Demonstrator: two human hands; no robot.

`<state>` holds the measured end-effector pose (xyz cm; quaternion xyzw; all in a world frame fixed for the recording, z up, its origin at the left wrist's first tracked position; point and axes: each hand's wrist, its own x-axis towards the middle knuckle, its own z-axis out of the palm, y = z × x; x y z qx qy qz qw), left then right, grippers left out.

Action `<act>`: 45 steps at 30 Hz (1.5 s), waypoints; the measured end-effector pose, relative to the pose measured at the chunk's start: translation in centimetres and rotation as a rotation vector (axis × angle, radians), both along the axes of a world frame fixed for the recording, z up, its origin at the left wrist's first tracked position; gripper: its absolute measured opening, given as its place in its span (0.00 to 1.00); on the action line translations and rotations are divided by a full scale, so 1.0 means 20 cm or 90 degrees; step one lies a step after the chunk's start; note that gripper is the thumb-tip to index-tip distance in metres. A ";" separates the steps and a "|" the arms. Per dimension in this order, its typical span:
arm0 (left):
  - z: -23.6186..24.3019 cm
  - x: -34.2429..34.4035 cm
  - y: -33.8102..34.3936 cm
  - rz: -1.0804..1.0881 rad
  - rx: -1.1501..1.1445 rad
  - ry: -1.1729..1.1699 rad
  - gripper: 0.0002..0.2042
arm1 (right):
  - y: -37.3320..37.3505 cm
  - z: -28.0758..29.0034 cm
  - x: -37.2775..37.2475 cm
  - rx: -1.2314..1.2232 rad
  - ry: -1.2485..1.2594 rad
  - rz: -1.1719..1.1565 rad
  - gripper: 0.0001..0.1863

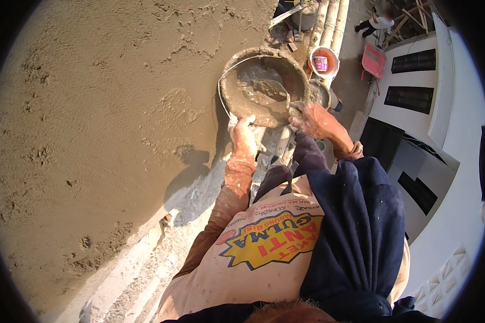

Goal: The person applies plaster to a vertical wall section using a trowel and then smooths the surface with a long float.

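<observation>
Hands, two, bare and mortar-caked. Left hand: grasping the near left rim of the bucket. Right hand: fingers curled at the near right rim; whether on the rim or on a tool handle, cannot tell.

Bucket, one, dark, mud-coated: tilted so its mouth shows, at the slab's right edge, toward the top; wire bail on its left. Contents: wet mortar with a loaded, blade-like piece, probably a trowel.

Progress, as judged: the slab bears a broad wet coat, smooth in parts, pitted and cracked elsewhere; the bucket's load is left to use, rough patches unfinished.

Slab's lower right edge: pale ledge. Beyond the right edge: light poles, white pail, red wheelbarrow, white building with dark louvred windows, distant person. Setting: outdoors, sunlit.
</observation>
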<state>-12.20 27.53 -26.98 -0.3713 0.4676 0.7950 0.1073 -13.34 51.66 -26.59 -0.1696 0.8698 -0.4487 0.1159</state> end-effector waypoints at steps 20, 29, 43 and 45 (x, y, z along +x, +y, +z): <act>-0.13 0.13 -0.04 0.024 0.133 -0.159 0.14 | 0.02 -0.03 0.17 -0.637 -0.712 -0.104 0.13; -0.14 0.27 -0.15 -0.020 0.087 -0.106 0.13 | -0.15 0.42 -0.04 -0.880 -0.220 -0.423 0.26; -0.27 0.45 -0.30 -0.008 0.057 -0.151 0.16 | -0.44 0.38 0.10 -0.473 -0.120 -0.380 0.28; -0.23 0.46 -0.32 0.000 -0.045 -0.183 0.19 | -0.09 0.20 0.18 -0.195 -0.086 -0.202 0.26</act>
